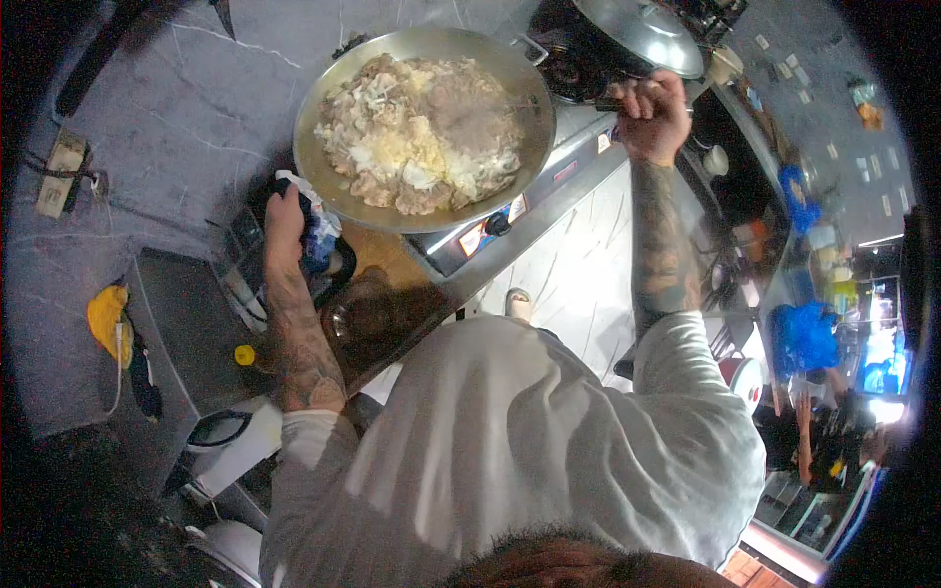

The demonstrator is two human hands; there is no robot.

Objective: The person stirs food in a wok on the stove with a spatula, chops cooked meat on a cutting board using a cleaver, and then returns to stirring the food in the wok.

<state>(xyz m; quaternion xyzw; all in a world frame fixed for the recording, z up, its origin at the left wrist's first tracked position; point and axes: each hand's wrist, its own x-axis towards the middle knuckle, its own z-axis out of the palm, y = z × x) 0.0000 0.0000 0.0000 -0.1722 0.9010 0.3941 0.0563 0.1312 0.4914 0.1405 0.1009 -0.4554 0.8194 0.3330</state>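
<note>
A wide metal pan (424, 226) sits on the stove (461, 245), holding pale chunks of food (421, 137) with a yellowish heap in the middle. To the pan's lower left, my left hand (285, 218) is closed at the top of a blue and white packet (321, 235). On the right, my right hand (655, 116) is raised with its fingers curled round a dark, thin handle; the tool's far end cannot be made out against the food.
Behind my right hand stands a dark pot (569, 73) with a shiny metal lid (652, 34). A wooden board (392, 257) and a glass lid (361, 318) lie below the pan. A yellow cap (244, 355) is at the left, and a blue bag (804, 336) is at the right.
</note>
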